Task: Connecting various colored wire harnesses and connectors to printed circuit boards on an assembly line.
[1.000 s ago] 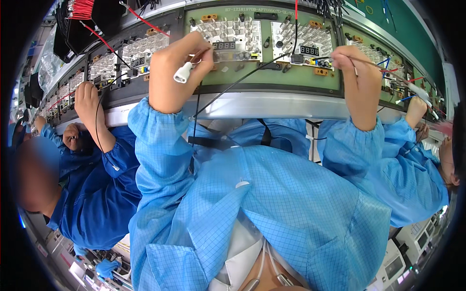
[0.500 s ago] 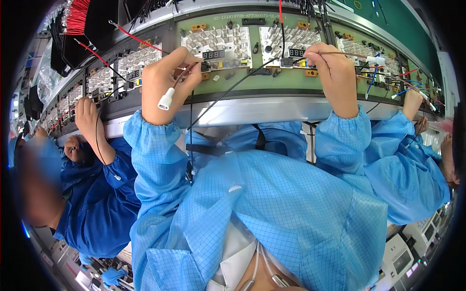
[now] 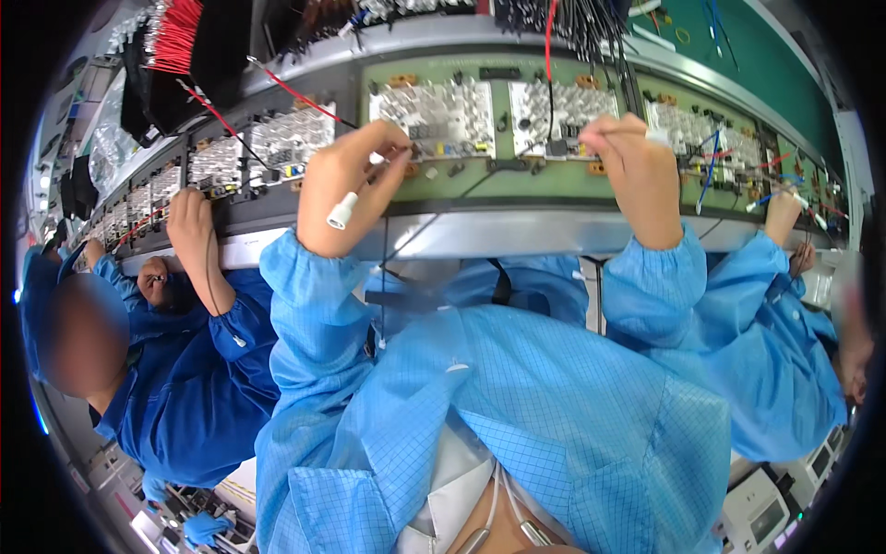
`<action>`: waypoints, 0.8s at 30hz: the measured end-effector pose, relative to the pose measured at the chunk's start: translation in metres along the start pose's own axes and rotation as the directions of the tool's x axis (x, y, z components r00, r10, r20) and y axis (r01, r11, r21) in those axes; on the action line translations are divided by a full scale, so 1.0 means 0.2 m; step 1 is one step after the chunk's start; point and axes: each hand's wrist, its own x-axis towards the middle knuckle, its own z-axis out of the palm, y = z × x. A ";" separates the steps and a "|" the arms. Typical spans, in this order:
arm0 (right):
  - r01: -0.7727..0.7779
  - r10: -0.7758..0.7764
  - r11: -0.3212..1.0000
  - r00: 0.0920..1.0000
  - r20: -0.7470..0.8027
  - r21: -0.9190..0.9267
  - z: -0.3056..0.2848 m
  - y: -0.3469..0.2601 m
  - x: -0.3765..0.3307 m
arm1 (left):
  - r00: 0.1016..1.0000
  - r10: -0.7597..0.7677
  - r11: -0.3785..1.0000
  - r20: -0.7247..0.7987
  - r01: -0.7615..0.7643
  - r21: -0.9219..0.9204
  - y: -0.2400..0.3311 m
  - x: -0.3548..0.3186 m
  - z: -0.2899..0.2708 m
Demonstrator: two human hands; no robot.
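Observation:
My left hand (image 3: 349, 180) is closed in a pinch on a wire at the lower left corner of a circuit board (image 3: 448, 106). A white plug connector (image 3: 341, 211) on that wire hangs out below the fingers. To the right, my right hand (image 3: 643, 189) pinches a thin brownish wire at the lower edge of a second circuit board (image 3: 561, 97). A white connector (image 3: 657, 137) shows just beyond its knuckles. Blur and the fingers hide both wire tips. A black wire (image 3: 429, 222) slants down between my hands over the panel's front edge.
Both boards sit in a green panel (image 3: 461, 185) on a metal-edged line (image 3: 480, 231). A red wire (image 3: 551, 42) rises from the second board. Bundles of black wires (image 3: 577, 28) and red wires (image 3: 175, 37) lie behind. Co-workers' hands (image 3: 191, 231) are close on both sides.
The whole view has shifted, so things appear lower and mostly farther right. The right hand's white connector has come in close to its knuckles. Both hands keep their pinch at the boards.

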 end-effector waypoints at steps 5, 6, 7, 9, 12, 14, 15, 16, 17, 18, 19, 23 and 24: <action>0.034 -0.034 0.999 0.998 -0.043 -0.015 0.01 -0.02 -0.03 | 0.996 0.018 0.999 0.088 -0.020 0.030 0.00 -0.04 -0.07; 0.034 -0.034 0.999 0.998 -0.044 0.008 0.01 -0.02 -0.04 | 0.993 0.035 0.999 0.116 -0.038 0.022 0.01 -0.05 -0.11; 0.056 -0.055 0.998 0.997 -0.061 0.002 0.02 -0.02 -0.04 | 0.995 0.047 0.998 0.093 -0.050 0.030 0.02 -0.04 -0.14; 0.049 -0.047 0.998 0.998 -0.043 0.043 0.01 -0.04 -0.04 | 0.995 0.017 0.995 0.099 -0.027 0.097 0.09 -0.04 -0.26; 0.112 -0.108 0.992 0.992 -0.064 0.055 0.00 -0.05 -0.05 | 0.997 0.072 0.980 0.014 -0.074 0.186 0.33 0.00 -0.47; 0.131 -0.124 0.989 0.988 -0.093 0.074 0.00 -0.02 -0.08 | 0.951 0.306 0.923 -0.044 -0.285 0.258 0.42 0.10 -0.62; 0.165 -0.155 0.982 0.982 -0.105 0.090 0.02 -0.03 -0.07 | 0.947 0.222 0.965 -0.233 -0.178 0.194 0.51 0.11 -0.70; 0.097 -0.088 0.993 0.988 -0.124 0.066 0.05 0.04 -0.10 | 0.951 0.247 0.964 -0.186 -0.222 0.147 0.76 0.18 -0.35; 0.174 -0.162 0.980 0.979 -0.121 0.095 0.02 -0.02 -0.09 | 0.963 0.240 0.943 -0.123 -0.200 0.267 0.86 0.10 -0.44; 0.121 -0.109 0.980 0.991 -0.081 0.161 0.01 -0.04 -0.10 | 0.970 0.244 0.915 -0.020 -0.224 0.336 0.84 0.16 -0.50; 0.057 -0.050 0.974 0.998 -0.040 0.220 0.00 -0.05 -0.12 | 0.966 0.243 0.881 0.089 -0.258 0.396 0.79 0.32 -0.59; 0.001 0.023 0.986 0.990 -0.141 0.165 -0.02 -0.01 -0.19 | 0.923 0.161 0.785 0.349 -0.334 0.522 0.38 1.10 -0.69; -0.037 0.058 0.988 0.988 -0.143 0.149 -0.04 -0.01 -0.24 | 0.928 0.105 0.773 0.359 -0.303 0.557 0.28 1.16 -0.62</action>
